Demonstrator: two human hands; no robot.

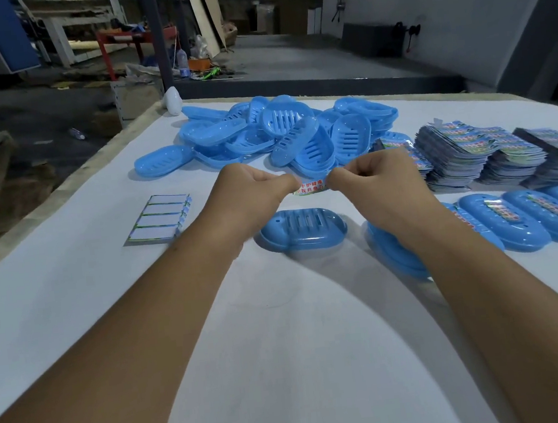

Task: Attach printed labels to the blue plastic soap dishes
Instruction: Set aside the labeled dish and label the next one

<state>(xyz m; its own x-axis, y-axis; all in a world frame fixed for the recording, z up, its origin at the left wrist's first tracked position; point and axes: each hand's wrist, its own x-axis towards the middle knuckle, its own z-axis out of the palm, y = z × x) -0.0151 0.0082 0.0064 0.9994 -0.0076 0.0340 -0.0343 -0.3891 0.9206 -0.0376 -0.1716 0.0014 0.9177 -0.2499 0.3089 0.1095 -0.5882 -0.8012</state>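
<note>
Label (313, 186) stretched between both hands above white table (285, 348), long axis running left to right. Red and green Chinese characters printed on it, only partly legible; "护健康" made out on upper line. Left hand (251, 188) curled, fingertips pinching label's left end. Right hand (367, 176) curled likewise, pinching right end.

One soap dish (302, 229) lay alone just near of label, slotted side up, long axis left to right. Pile of soap dishes (283, 131) heaped farther back, too jumbled to count, pointing every way. Row of labelled dishes (526, 219) at right, at least four seen, long axes angled far-left to near-right, row cut off by frame edge; another dish partly hidden under right forearm.

Stacks of printed labels (492, 154) beyond that row, roughly four leaning stacks, print too small to read. Sheet of backing paper (160, 222) at left with four blank white rectangles. White rounded object (173, 100) at far table edge.
</note>
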